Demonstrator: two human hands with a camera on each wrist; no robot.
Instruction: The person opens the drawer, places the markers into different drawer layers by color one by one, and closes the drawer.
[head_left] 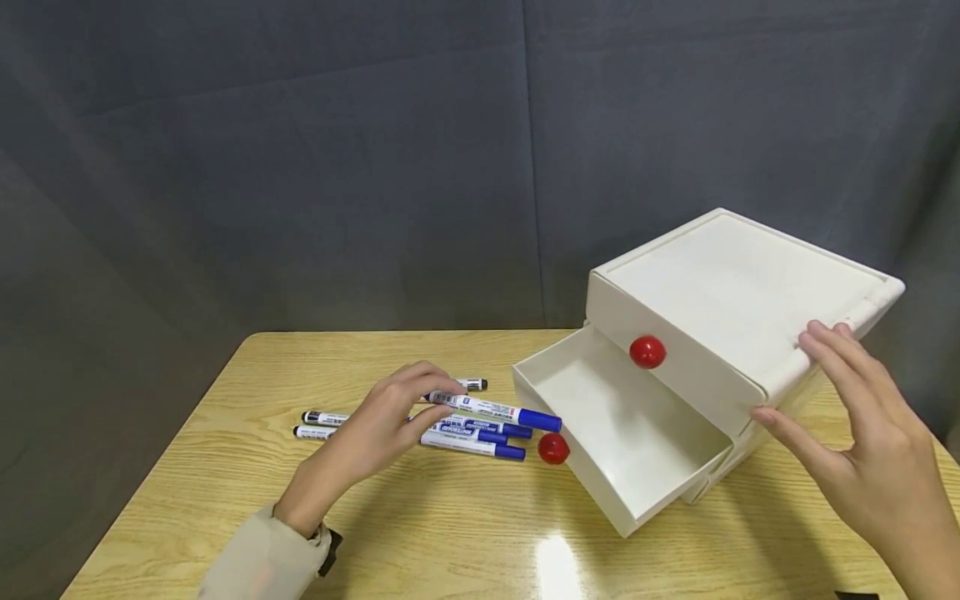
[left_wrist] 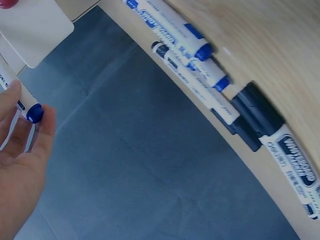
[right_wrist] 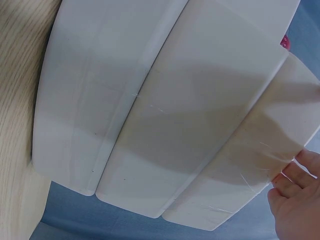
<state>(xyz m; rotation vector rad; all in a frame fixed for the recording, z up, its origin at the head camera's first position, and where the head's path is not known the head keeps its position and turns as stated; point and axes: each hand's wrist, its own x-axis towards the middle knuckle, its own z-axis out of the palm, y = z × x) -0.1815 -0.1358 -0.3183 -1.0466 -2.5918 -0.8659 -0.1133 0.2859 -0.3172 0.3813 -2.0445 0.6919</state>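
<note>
My left hand [head_left: 395, 417] pinches a blue-capped whiteboard marker [head_left: 491, 410] between thumb and fingers, above the table. The marker's capped end points right, toward a pulled-out drawer [head_left: 600, 492] with a red knob [head_left: 553, 448]. In the left wrist view the marker [left_wrist: 20, 97] shows its blue rear end near the fingertips. My right hand [head_left: 870, 433] rests with fairly straight fingers on the right edge of a white drawer unit [head_left: 750, 283]. In the right wrist view that hand [right_wrist: 300, 195] lies against the side of the unit [right_wrist: 190, 110].
More blue markers [head_left: 468, 446] lie on the table under the left hand. Black-capped markers [head_left: 322, 418] lie beside them on the left, and another black-capped marker [head_left: 474, 384] lies behind. The upper drawer [head_left: 675, 342] is closed. A dark grey curtain [head_left: 375, 167] hangs behind the wooden table [head_left: 247, 467].
</note>
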